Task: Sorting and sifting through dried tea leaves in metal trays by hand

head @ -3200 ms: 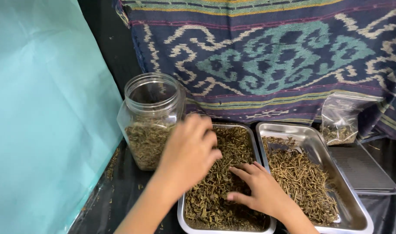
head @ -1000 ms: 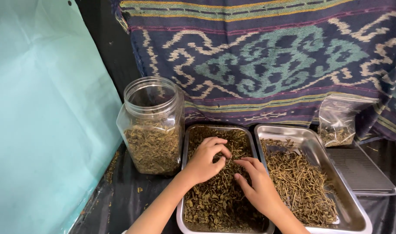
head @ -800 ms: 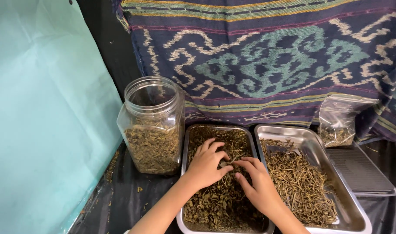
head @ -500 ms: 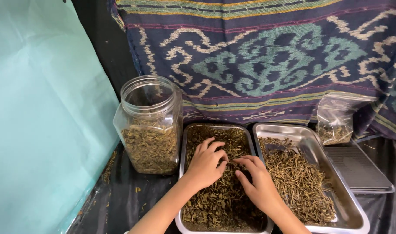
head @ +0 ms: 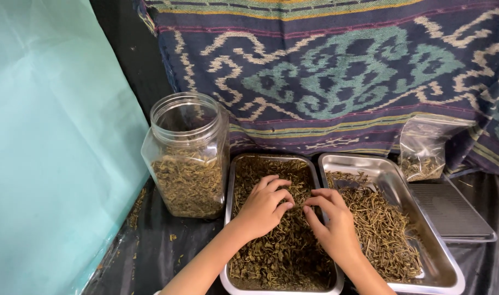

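Both hands work in the left steel tray (head: 228,218), which sits on a counter covered in black sheeting (head: 151,251). The tray is filled with dried green-brown leaves (head: 282,257). The left hand (head: 262,207) lies palm down on the leaves in the far half of the tray, its grip loosely curled, fingers bent and pressed into the heap; whether any leaves are pinched under them I cannot tell. The right hand (head: 332,224) rests just to the right, over the tray's right edge, with its fingers (head: 321,198) curled toward the left hand and its grip drawn nearly together on the leaves. The two sets of fingertips are near each other, apart by a small gap.

Touching this tray on the right is a second steel tray (head: 449,267) holding thinner, stalk-like dried pieces (head: 380,229). Just left of the first tray stands a clear plastic jar (head: 186,158), open at the top and a bit over half full of the same dried leaves. At the far right a small clear bag (head: 424,150) with a little dried material leans against a patterned woven cloth (head: 337,76) hanging behind everything. A flat dark metal lid or plate (head: 451,210) lies right of the second tray. A pale teal sheet (head: 52,142) fills the left side
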